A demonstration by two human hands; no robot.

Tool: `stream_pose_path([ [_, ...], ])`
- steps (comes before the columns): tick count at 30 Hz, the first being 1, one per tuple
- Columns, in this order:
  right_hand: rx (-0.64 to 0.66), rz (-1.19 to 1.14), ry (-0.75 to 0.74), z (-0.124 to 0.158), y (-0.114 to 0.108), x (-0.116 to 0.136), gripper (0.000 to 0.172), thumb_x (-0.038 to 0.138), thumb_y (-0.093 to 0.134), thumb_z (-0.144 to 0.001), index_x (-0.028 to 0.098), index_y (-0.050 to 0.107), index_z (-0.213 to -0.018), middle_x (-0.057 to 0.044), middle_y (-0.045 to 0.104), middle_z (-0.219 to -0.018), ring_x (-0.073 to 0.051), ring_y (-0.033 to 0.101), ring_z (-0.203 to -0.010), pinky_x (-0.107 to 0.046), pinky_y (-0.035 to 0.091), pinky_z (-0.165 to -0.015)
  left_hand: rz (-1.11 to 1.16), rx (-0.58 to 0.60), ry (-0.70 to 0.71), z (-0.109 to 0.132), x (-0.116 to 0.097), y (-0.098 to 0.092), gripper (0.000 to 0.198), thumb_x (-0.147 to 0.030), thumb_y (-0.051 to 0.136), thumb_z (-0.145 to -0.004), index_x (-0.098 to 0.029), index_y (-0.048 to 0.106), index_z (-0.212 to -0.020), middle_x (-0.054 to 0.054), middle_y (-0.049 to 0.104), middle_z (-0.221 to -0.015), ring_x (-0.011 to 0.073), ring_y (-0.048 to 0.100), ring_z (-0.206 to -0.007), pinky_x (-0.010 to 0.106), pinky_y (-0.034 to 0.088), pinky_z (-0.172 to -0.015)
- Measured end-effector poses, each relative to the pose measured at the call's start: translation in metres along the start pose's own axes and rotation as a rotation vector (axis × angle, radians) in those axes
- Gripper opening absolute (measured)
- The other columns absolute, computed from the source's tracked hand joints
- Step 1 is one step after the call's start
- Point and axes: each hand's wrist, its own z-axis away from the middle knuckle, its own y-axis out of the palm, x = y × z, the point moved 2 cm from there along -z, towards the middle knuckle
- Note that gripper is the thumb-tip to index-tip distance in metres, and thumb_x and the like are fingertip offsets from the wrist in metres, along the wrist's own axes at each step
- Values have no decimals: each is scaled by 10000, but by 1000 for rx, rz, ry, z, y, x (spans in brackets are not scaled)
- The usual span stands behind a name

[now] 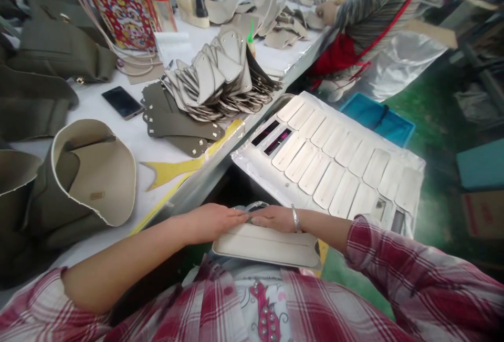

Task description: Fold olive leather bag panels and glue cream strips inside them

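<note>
Obs.: we log both hands low in the view, over the lap. The left hand (214,221) lies palm down with its fingers straight and together, flat on the far edge of the cream panel (268,247); it grips nothing. The right hand (275,218) mirrors it, spread flat and palm down on the same edge, also clasping nothing. A metal bangle (295,218) sits at its wrist. The two sets of fingertips nearly meet. Just beyond them we see a small clear curved item that we cannot identify.

Cream panel: it lies flat across the lap, long side running left to right, with its near edge against the plaid shirt (374,279).

Surroundings:
- Just beyond the hands a silvery board (252,169) tilts against the table edge and carries two rows of pale rounded tabs (334,158).
- On the white table (129,137), to the left, an olive bag (90,174) with cream lining lies open.
- Further back lie olive straps (177,121) with rivets, a heap of teardrop-shaped pieces (212,79) and a dark phone (122,102).
- A glue bottle (251,38) with a green tip stands behind the heap.
- At the far end of the table a co-worker's hand (326,12), in a striped sleeve, rests among beige cut pieces
</note>
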Motion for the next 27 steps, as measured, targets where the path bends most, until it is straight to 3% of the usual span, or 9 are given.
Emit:
stream_pose_path([
  [7, -6, 62, 0, -25, 7, 1, 448, 442, 322, -910, 197, 559, -1201, -54, 574, -1203, -195, 525, -1111, -331, 372, -980, 192, -81, -44, 17, 9, -8, 336, -194, 348, -909, -225, 536, -1185, 13, 564, -1230, 114, 528, -1109, 242, 393, -968],
  [14, -8, 145, 9, -39, 7, 8, 411, 380, 339, -911, 186, 567, -1194, -62, 619, -1130, -193, 577, -1029, -310, 428, -906, -3, -39, -81, 16, -4, -10, 339, -125, 399, -854, -190, 563, -1143, 53, 577, -1209, 158, 562, -1063, 295, 440, -935],
  [19, 13, 80, -14, 16, -7, -9, 411, 357, 383, -902, 247, 471, -1289, -16, 528, -1261, -187, 510, -1129, -325, 369, -980, -133, -55, -116, 11, -12, -4, 373, -76, 425, -823, -174, 559, -1156, 85, 543, -1248, 179, 557, -1072, 321, 452, -927],
  [23, -45, -54, 105, 74, -16, -33, 378, 376, 449, -877, 274, 530, -1232, 12, 552, -1231, -191, 532, -1105, -322, 390, -965, -204, -71, -94, 11, -16, 0, 395, -62, 434, -798, -159, 567, -1157, 97, 544, -1245, 186, 548, -1076, 329, 446, -932],
  [27, -88, 11, 171, 91, -17, -41, 368, 374, 460, -864, 240, 576, -1187, -13, 575, -1201, -198, 545, -1090, -325, 399, -968, -315, -86, -105, 0, -32, -5, 286, -126, 458, -817, -122, 627, -1047, 116, 597, -1160, 237, 533, -1074, 399, 416, -946],
])
